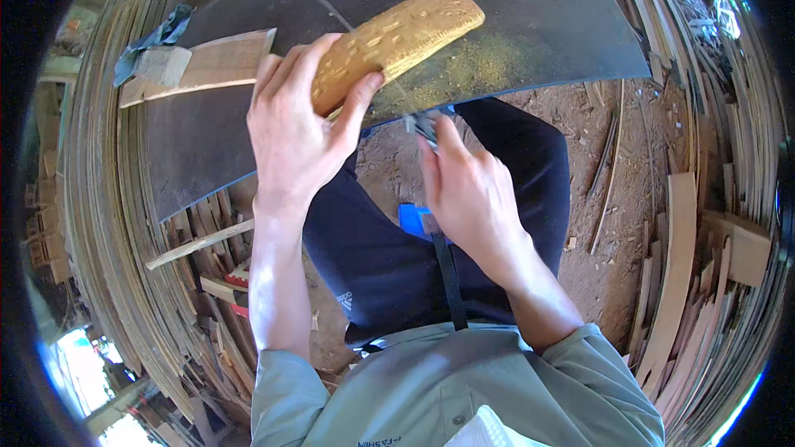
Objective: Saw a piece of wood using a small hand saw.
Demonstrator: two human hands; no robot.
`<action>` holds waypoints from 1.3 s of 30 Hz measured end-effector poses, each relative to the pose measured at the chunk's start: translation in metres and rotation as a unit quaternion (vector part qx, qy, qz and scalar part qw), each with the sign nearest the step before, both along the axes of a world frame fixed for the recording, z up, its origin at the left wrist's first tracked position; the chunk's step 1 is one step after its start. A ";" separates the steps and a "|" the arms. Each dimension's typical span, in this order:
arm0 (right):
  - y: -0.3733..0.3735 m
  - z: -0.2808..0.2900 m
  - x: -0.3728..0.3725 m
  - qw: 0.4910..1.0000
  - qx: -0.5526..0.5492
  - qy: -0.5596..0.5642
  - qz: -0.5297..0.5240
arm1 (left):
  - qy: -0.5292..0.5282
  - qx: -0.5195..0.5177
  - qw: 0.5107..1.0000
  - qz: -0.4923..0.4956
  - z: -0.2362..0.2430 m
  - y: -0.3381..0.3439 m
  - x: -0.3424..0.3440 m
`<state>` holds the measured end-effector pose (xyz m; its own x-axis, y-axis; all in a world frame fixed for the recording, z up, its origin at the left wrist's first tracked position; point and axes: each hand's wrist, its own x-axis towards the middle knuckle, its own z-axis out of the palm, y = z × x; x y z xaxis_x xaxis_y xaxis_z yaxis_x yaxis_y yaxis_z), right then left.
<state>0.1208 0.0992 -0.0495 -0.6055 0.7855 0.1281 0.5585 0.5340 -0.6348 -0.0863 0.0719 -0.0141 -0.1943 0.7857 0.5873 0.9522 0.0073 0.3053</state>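
Note:
My left hand [291,120] grips the near-left end of a yellowish wooden block [402,37], its thumb along the near side and its fingers over the far side. Rows of small pale marks run across the block's top. It slants up to the right over a dark tabletop [563,16]. Just below the table's near edge, my right hand [472,190] pinches a small, crumpled-looking grey piece [423,127]. Its kind is too small to tell, and the fingers cover part of it. The grey piece is apart from the block.
Yellow dust [489,66] lies on the tabletop beside the block. On the table's left are a flat wooden board [224,62], a pale block [163,66] and a dark crumpled cloth or sheet [157,33]. Long wooden strips [103,199] are stacked at left and right. A blue item [411,219] shows between my legs.

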 end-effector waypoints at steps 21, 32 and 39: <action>0.008 0.002 -0.004 0.994 0.071 0.086 -0.019 | 0.016 -0.004 1.000 -0.007 -0.004 -0.004 0.001; 0.015 -0.002 -0.018 0.994 0.086 0.068 -0.017 | -0.001 -0.009 1.000 -0.022 -0.005 -0.002 -0.002; 0.016 0.003 -0.018 0.997 0.063 0.051 -0.011 | -0.008 -0.023 1.000 -0.011 -0.004 -0.002 -0.001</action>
